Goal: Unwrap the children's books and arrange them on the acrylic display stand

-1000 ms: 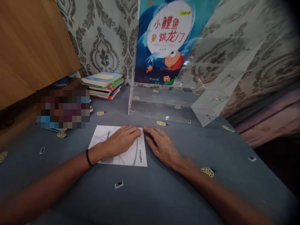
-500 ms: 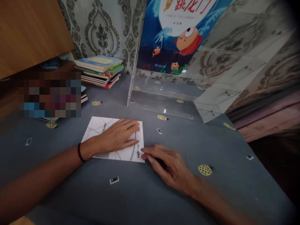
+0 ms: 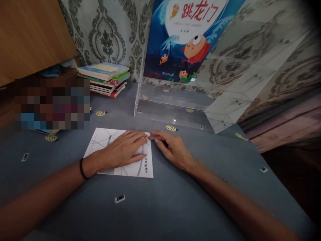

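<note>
A white printed leaflet point(image 3: 147, 169) with grey curved lines and dark lettering lies flat on the blue-grey tablecloth. My left hand point(image 3: 122, 149) rests palm down across it, fingers stretched out and slightly apart, covering much of its middle. At the leaflet's far right corner is my right hand point(image 3: 173, 147), with thumb and bent forefinger close together on the edge. Its remaining fingers are curled and partly hidden. The fingertips of both hands nearly meet at that corner.
A stack of books point(image 3: 105, 78) stands at the back left, near a blurred-out patch point(image 3: 52, 103). A clear acrylic rack point(image 3: 173, 107) with a blue fish picture book point(image 3: 180, 43) stands at the back. A wooden panel point(image 3: 35, 36) hangs over the left side.
My right hand has slid along the leaflet's right edge, from near the lettering to the far corner. My left hand stays on the leaflet. The view has shifted slightly.
</note>
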A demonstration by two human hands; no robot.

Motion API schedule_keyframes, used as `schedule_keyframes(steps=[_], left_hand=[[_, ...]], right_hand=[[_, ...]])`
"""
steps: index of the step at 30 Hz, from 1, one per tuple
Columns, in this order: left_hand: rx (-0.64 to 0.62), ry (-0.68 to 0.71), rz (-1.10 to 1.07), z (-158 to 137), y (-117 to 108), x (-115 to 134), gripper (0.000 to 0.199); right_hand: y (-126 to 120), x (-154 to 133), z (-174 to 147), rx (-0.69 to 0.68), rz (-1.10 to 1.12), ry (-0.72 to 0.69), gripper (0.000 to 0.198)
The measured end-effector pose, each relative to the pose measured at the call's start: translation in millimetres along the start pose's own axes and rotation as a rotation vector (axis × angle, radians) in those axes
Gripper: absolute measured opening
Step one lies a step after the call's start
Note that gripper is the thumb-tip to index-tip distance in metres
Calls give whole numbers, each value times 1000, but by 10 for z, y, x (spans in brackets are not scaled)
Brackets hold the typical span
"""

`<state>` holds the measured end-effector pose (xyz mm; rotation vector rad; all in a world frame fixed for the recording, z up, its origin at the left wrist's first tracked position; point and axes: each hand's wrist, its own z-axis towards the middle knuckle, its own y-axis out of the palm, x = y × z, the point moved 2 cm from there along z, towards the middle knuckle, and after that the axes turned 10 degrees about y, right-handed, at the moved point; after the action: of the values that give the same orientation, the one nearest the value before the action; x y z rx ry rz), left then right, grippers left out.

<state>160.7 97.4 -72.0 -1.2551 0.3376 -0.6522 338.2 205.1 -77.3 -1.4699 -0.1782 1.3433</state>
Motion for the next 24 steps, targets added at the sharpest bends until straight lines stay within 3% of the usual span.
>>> schedule_keyframes(steps=[12, 24], left_hand=[[-55, 34, -7, -20, 42, 20, 41], [-247, 122, -195, -268, -93, 675, 49]], right_hand=[[35, 102, 127, 51, -27, -16, 26], [28, 71, 121, 50, -28, -17, 25]])
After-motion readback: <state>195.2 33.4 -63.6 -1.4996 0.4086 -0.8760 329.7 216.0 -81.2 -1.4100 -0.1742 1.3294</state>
